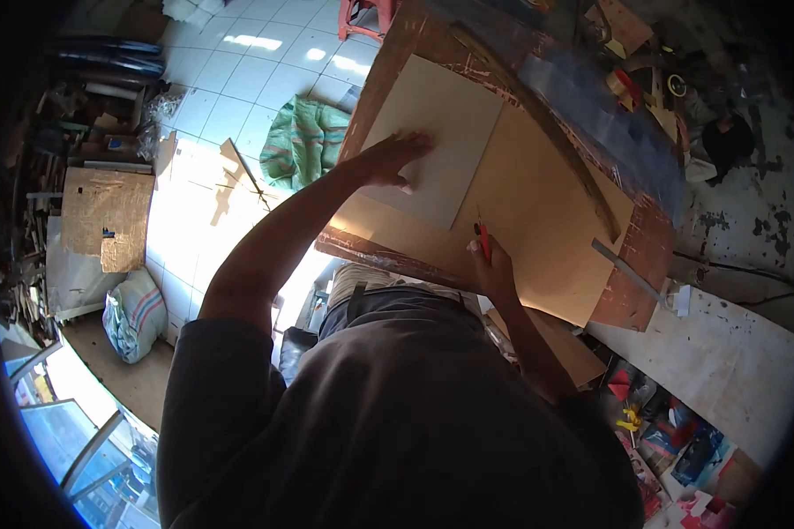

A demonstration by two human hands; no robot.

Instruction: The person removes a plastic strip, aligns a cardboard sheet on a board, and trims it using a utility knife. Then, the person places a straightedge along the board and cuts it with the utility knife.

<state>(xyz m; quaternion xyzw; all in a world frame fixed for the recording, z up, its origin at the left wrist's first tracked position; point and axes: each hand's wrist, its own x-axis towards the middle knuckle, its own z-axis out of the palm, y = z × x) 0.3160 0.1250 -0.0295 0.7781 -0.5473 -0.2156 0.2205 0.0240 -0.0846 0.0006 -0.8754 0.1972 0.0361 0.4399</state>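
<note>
Pressing the left hand flat, fingers splayed and gripping nothing, should steady the pale board on the tan sheet; the right hand curls its fingers round the red-handled cutter by the board's near-right corner.

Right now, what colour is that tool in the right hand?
The tool in the right hand is mostly red, seen in the head view.
</note>
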